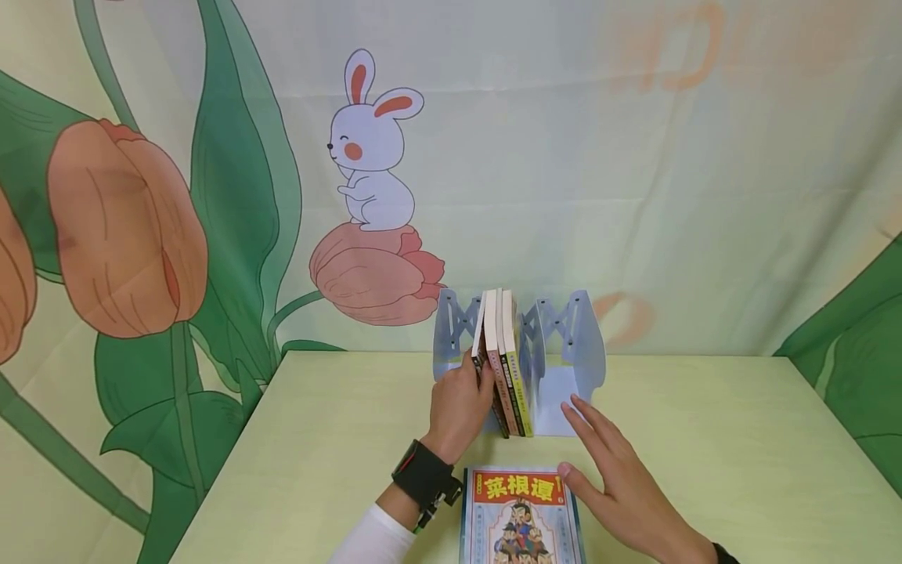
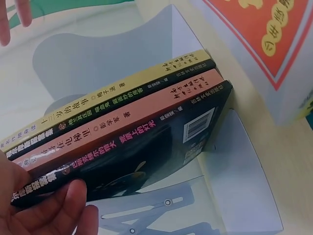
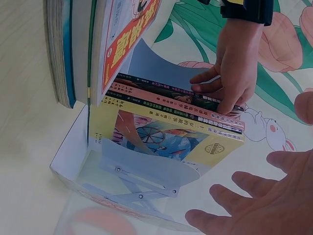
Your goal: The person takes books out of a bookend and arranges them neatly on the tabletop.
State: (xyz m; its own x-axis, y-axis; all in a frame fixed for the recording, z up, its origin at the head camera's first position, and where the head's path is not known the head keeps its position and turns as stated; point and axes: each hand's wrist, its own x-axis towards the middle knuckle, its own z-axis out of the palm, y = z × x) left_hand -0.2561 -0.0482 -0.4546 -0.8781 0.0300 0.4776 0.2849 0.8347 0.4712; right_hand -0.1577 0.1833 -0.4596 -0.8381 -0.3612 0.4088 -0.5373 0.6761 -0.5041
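Several slim books stand in a pale blue expandable book rack [image 1: 590, 345]. My left hand [image 1: 460, 403] holds the leftmost one, a black-covered book [image 2: 146, 152]; its fingers lie against the cover and the thumb is near the spine's top. Beside it are a pink-spined book [image 2: 146, 115], a black-spined one and a yellow book [image 3: 195, 142] on the right. The black book leans slightly. My right hand [image 1: 623, 482], fingers spread and holding nothing, hovers to the right, near the rack's front and a comic book [image 1: 521, 525] with a red title band.
The comic lies on top of a stack of thick books [image 3: 78, 54] in front of the rack. The rack's right section [image 1: 557, 395] shows a bare base. Under everything is a pale green table [image 1: 705, 439], and behind it hangs a printed cloth [image 1: 535, 157] with a rabbit and tulips.
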